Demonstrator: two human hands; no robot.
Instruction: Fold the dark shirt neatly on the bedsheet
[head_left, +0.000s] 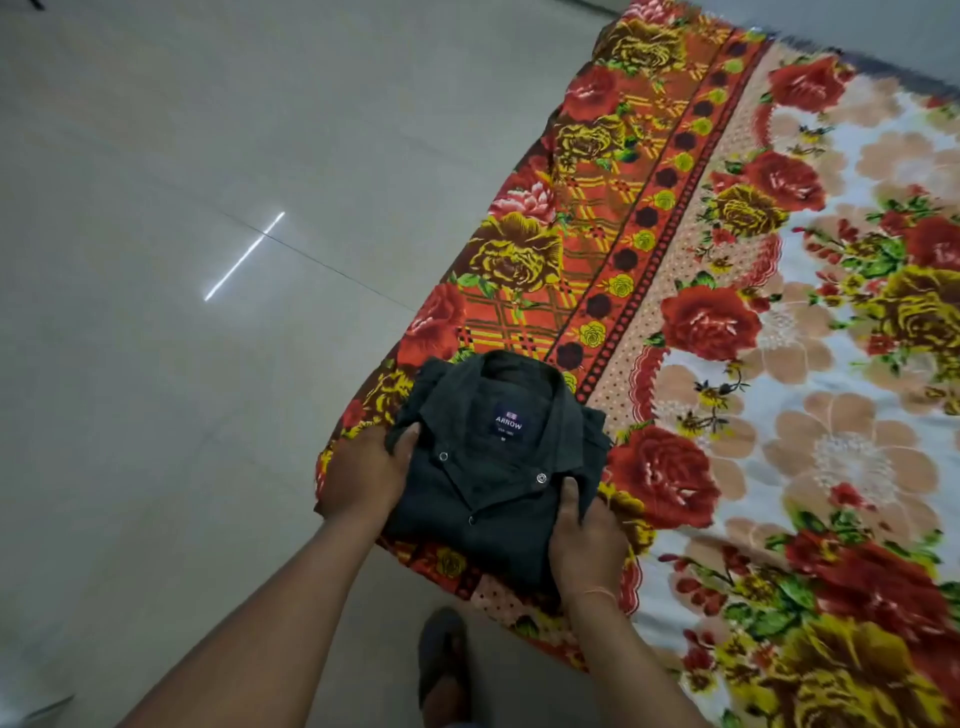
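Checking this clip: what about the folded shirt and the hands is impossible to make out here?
Head view only.
Left hand and right hand: fingers hidden under the edges of the dark shirt; only thumbs show.
Its sleeves: mostly hidden inside the fold.
Label: print under the brand name too small.
Bedsheet: cut off by right and bottom edges.

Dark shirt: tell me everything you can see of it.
The dark shirt is folded into a compact rectangle, front up, collar away from the person. A navy Arrow label shows inside the collar; two metal snaps sit near it. It is at the floral bedsheet's near corner, the left hand and right hand gripping its sides, thumbs on top.
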